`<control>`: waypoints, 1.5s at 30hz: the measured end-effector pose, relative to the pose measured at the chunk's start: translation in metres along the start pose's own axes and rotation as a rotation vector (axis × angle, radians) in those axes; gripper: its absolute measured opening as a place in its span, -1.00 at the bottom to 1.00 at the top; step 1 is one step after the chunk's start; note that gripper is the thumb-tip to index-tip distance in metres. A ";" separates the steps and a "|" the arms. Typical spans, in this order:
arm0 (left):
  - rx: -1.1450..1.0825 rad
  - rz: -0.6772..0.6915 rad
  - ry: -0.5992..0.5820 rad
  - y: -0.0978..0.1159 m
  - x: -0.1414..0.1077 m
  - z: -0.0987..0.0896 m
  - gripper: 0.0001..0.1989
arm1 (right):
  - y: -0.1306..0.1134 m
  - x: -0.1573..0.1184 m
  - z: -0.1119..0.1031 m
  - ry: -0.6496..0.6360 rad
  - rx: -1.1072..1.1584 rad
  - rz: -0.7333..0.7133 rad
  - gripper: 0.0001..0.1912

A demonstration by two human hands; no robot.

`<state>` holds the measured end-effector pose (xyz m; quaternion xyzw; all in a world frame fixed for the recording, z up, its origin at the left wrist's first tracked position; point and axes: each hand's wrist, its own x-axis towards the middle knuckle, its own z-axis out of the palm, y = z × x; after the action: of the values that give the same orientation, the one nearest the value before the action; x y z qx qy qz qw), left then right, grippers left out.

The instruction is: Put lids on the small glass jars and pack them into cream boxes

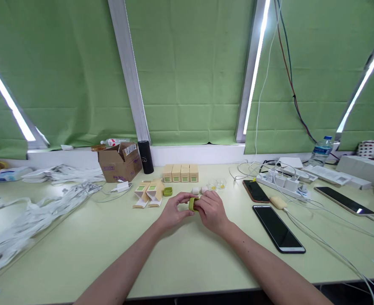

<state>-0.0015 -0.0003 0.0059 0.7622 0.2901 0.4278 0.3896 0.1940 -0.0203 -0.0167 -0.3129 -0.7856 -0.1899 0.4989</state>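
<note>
My left hand [173, 210] grips a small olive-green square case [193, 204] between thumb and fingers, just above the table. On the case's right side my right hand [211, 210] is closed, its fingertips at the case's opening; whatever they hold is hidden. A matching green piece [168, 192] lies just beyond my left hand. Behind my hands stand two small whitish pieces [195, 190] and clear plastic cups [216, 184] with yellow bits inside. To the left, two opened kraft boxes [155, 191] lie on the table. Several closed kraft boxes [180, 173] stand in a row at the back.
Phones [279, 228], a power strip [282, 184] and loose cables lie to the right. A cardboard box [119, 162] and a black bottle [146, 157] stand at the back left. White strips [37, 216] cover the table's left side. A water bottle [321, 151] stands far right.
</note>
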 end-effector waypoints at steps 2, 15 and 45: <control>-0.004 -0.003 -0.007 0.000 0.000 0.000 -0.53 | 0.001 0.000 0.000 -0.008 0.012 -0.004 -0.80; 0.275 0.054 0.236 -0.005 0.001 -0.007 -0.54 | 0.007 0.002 -0.014 -0.088 0.203 0.127 -0.47; 0.176 -0.051 0.227 0.000 0.003 0.006 -0.79 | 0.006 -0.005 -0.001 -0.057 0.388 0.243 -0.52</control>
<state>0.0051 -0.0001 0.0050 0.7327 0.3879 0.4740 0.2967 0.2001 -0.0179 -0.0206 -0.3087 -0.7776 0.0350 0.5467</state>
